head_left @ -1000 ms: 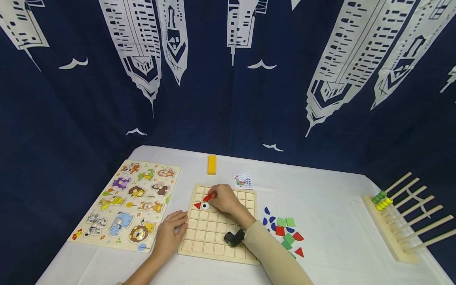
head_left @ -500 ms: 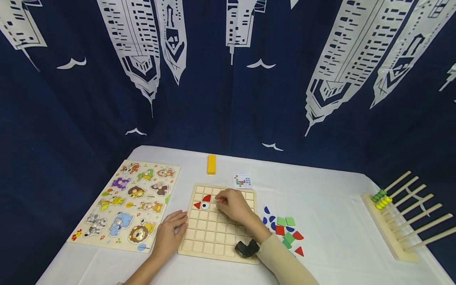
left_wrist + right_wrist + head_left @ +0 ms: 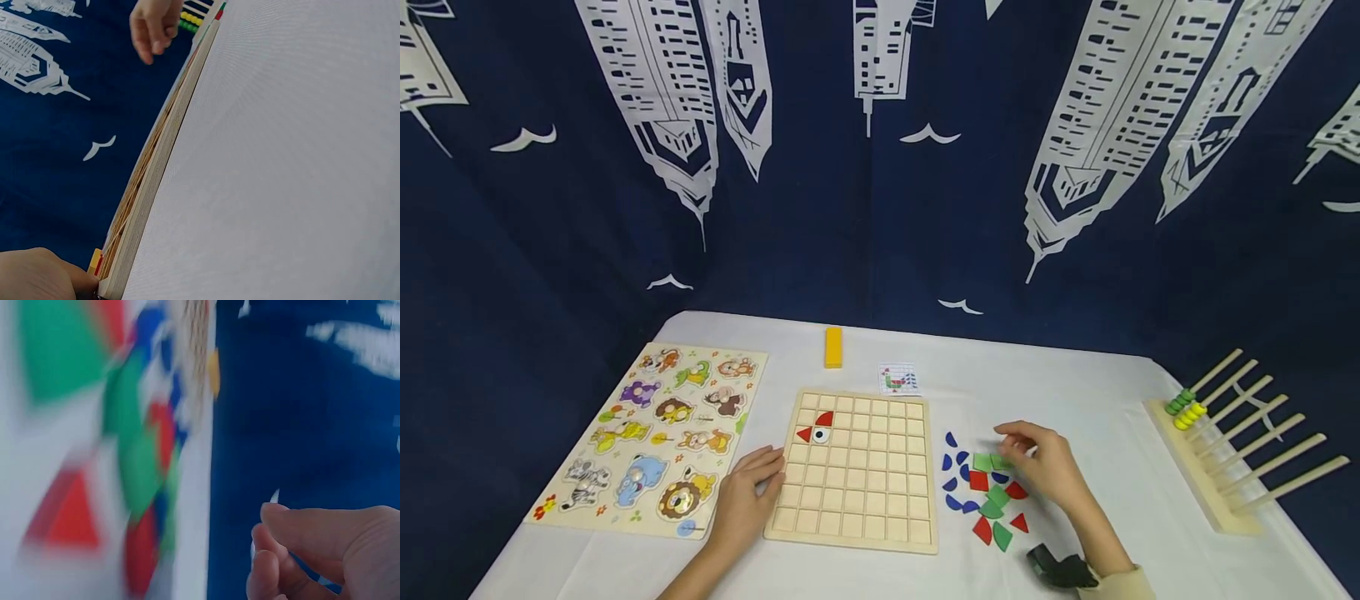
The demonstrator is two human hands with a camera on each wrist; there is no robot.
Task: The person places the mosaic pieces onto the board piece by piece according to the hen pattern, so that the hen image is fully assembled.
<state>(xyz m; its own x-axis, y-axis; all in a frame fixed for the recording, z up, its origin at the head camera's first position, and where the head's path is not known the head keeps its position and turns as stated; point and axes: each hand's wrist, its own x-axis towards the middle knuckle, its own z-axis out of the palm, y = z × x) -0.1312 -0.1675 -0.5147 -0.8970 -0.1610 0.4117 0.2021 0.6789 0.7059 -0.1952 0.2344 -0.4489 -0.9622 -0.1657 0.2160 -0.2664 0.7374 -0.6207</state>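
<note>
A wooden grid board point(image 3: 865, 503) lies on the table. On its upper left squares sit a red triangle point(image 3: 805, 434), a white eye tile point(image 3: 821, 435) and a red quarter-circle piece point(image 3: 826, 419). My left hand point(image 3: 747, 496) rests against the board's left edge, fingers relaxed. My right hand point(image 3: 1043, 461) hovers over the right side of the loose pieces, fingers loosely bent and holding nothing. Below it are green squares point(image 3: 982, 462), a red square point(image 3: 978, 481), blue half-circles point(image 3: 952, 502), red quarter-circles point(image 3: 982, 530) and a green curved piece point(image 3: 1002, 536).
An animal peg puzzle point(image 3: 625, 467) lies left of the board. Behind the board are a yellow block point(image 3: 833, 347) and a small pattern card point(image 3: 898, 379). A bead rack with wooden pegs point(image 3: 1202, 475) stands at the right. A dark blue curtain point(image 3: 790, 250) hangs behind the table.
My right hand let go of the red quarter-circle on the board, then moved right over the loose pieces. My left hand stays at the board's edge. The head view has shifted slightly.
</note>
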